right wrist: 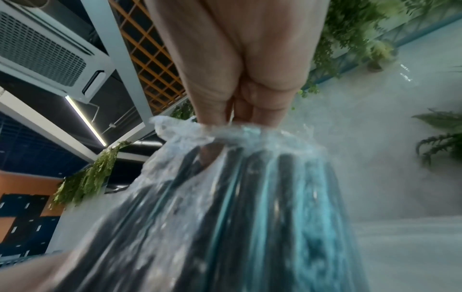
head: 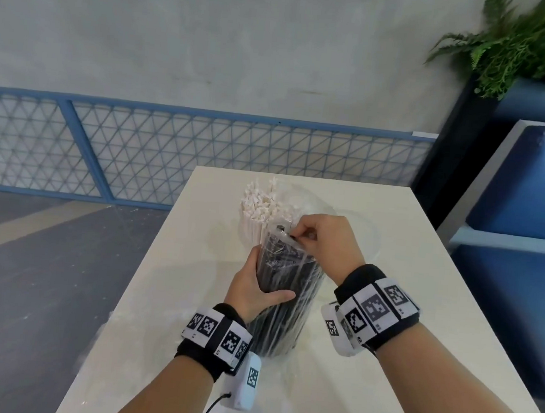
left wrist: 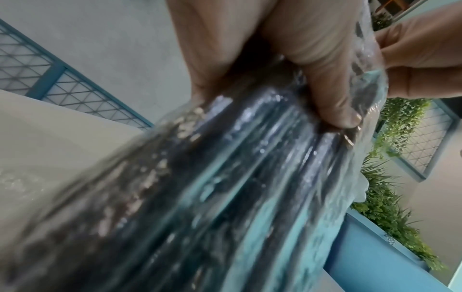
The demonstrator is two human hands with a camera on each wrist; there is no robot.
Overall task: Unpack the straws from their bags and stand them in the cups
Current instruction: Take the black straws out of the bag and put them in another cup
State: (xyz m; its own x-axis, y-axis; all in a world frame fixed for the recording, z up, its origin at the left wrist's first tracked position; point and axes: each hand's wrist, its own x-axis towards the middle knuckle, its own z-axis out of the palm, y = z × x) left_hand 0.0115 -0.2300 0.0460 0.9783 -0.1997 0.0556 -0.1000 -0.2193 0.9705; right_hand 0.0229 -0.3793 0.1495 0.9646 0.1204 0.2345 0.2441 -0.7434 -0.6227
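Observation:
A clear plastic bag of black straws (head: 285,293) stands upright on the white table (head: 366,362). My left hand (head: 257,287) grips its upper part, thumb across the front; the same bag of black straws (left wrist: 225,187) fills the left wrist view below my left hand (left wrist: 287,59). My right hand (head: 324,239) pinches the crumpled top edge of the bag; in the right wrist view my right hand (right wrist: 240,79) holds the gathered film of the bag (right wrist: 225,207). Behind stand white straws (head: 259,210), upright in a clear cup that is hard to make out.
A second clear cup (head: 356,233) stands faintly visible behind my right hand. A blue mesh railing (head: 170,151) runs beyond the table's far edge. A blue bench (head: 529,196) and a planter with ferns (head: 526,40) are at the right.

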